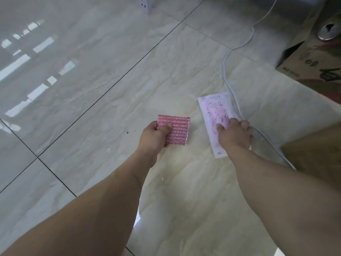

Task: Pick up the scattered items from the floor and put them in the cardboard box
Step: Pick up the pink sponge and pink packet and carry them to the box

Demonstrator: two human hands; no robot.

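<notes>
My left hand point(156, 136) grips a pink glittery scouring pad point(177, 129) by its near left side, thumb on top, just above the tiled floor. A flat white packet with a pink printed face point(212, 111) lies on the floor to the right. My right hand point(234, 133) rests on its near half, fingers spread and bent over it. The open cardboard box point(313, 58) stands at the far right, with a shiny metal thing point(329, 31) inside it.
A white cable point(231, 85) runs from the top of the view down past the packet and under my right hand's side. A brown cardboard surface point(317, 150) sits at the right edge. A white object point(145, 3) stands at the top. Glossy pale tiles point(92, 80) cover the floor.
</notes>
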